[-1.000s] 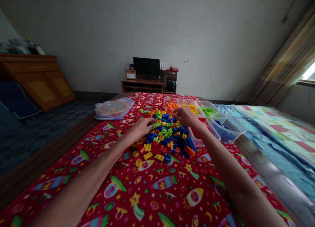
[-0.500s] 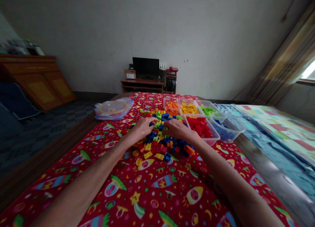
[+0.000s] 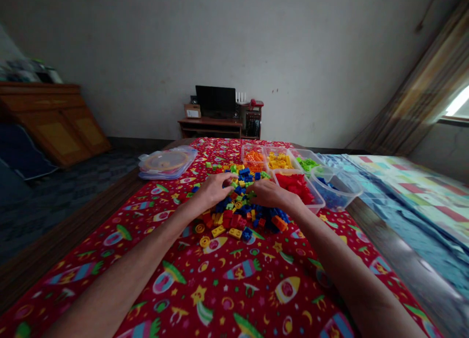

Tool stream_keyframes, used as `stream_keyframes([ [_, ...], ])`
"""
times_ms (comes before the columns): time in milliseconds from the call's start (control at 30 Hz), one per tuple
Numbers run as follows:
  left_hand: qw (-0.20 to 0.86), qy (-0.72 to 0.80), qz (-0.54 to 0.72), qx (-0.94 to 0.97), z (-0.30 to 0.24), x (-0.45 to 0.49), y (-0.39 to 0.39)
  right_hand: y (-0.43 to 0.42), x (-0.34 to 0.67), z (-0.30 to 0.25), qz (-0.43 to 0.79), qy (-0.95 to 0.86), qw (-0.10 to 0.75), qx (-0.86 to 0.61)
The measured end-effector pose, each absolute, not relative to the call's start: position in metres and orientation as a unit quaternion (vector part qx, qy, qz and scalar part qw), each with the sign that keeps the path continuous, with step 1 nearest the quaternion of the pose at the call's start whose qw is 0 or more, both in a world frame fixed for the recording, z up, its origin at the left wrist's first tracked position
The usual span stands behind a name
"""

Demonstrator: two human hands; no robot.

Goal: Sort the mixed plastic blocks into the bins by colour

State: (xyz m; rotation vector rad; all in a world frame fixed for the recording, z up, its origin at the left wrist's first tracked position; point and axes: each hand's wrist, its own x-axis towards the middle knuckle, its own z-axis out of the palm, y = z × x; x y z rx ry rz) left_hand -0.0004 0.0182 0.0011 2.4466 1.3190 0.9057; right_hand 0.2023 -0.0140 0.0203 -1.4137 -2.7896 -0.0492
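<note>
A loose heap of plastic building bricks (image 3: 234,220) in blue, red, yellow, orange and green lies on the table before me. At the heap's left side my left hand (image 3: 217,187) hovers low, thumb and forefinger apart, with nothing visible between them. My right hand (image 3: 266,193) reaches in from the other side, its fingers curled together at the heap's right edge. A bit of a green brick (image 3: 252,194) shows at those fingertips; the rest of it is hidden. Yellow bricks (image 3: 218,231) and a yellow ring-shaped piece (image 3: 204,242) lie at the near edge.
Right of the heap stand clear tubs of sorted bricks: red (image 3: 295,187), orange (image 3: 253,157), yellow (image 3: 279,160), green (image 3: 307,164) and blue (image 3: 331,194). Stacked clear lids (image 3: 164,163) lie back left. A red patterned cloth (image 3: 234,289) covers the table.
My right hand has shifted slightly right, away from the left one, and the green bit at its fingertips has moved with it. My left hand's thumb and forefinger stand wider apart.
</note>
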Motion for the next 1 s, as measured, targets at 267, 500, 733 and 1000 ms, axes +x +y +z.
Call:
stream_keyframes([
  [267,0.364,0.408,0.398,0.736,0.004,0.001,0.018,-0.013,0.199,0.026,0.005,-0.853,0.157,-0.497],
  [500,0.528,0.394,0.448,0.605,0.003,0.013,0.005,-0.012,0.183,0.022,0.286,-0.763,0.281,-0.507],
  [733,0.424,0.437,0.459,0.647,0.005,0.011,0.004,-0.015,0.185,0.027,0.136,-0.837,0.222,-0.482],
  [1000,0.375,0.455,0.444,0.674,0.006,0.006,0.011,0.013,0.27,0.063,-0.013,-0.798,0.094,-0.595],
])
